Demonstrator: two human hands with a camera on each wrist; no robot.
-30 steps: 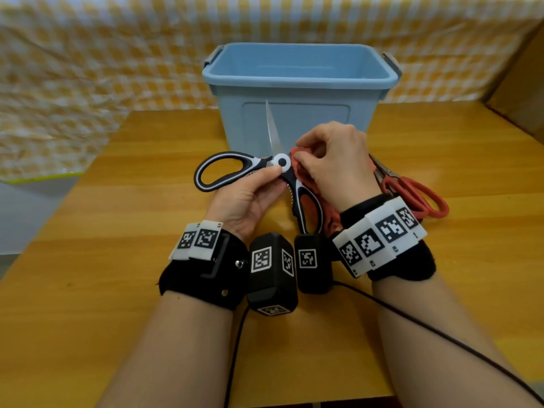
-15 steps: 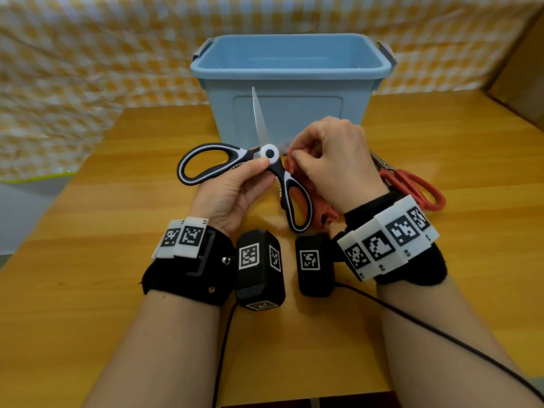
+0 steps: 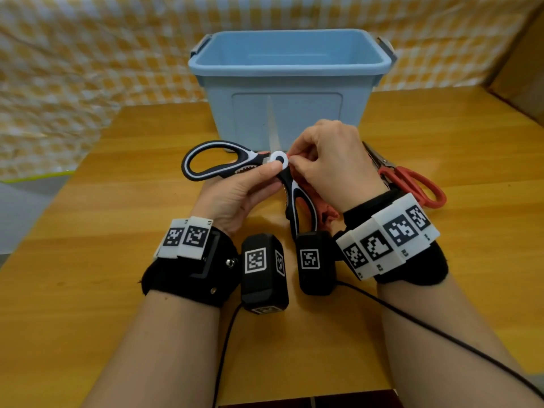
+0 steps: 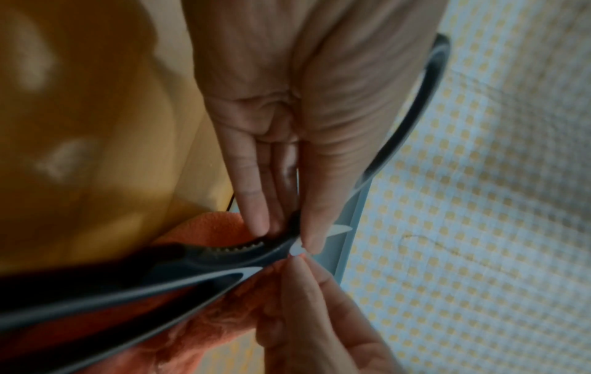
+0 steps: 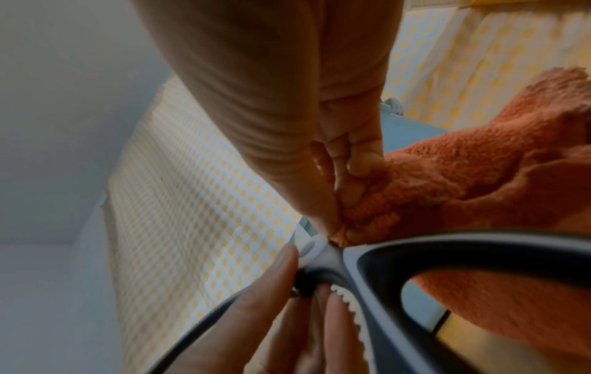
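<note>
From the head view, the left hand [image 3: 235,195] is pinching the black-and-white scissors [image 3: 294,198] just below their white pivot, thumb on top and fingers underneath. The scissors are hanging above the table [image 3: 88,260], right in front of the blue bin [image 3: 309,119], with handles spread wide and one blade pointing up. The right hand [image 3: 332,169] is curling its fingers round an orange cloth [image 3: 326,212] and pressing it against the pivot. Red scissors [image 3: 391,173] are lying on the table beside the right wrist.

From the left wrist, the thumb and straight fingers [image 4: 252,202] are closing together on the scissor neck (the toothed inner edge is showing), and the cloth is bunching beneath the handle.

From the right wrist, the fingertips [image 5: 358,164] are clamping the cloth [image 5: 463,182] tight, its folded edge touching the pivot, while the left fingers are gripping from below.
</note>
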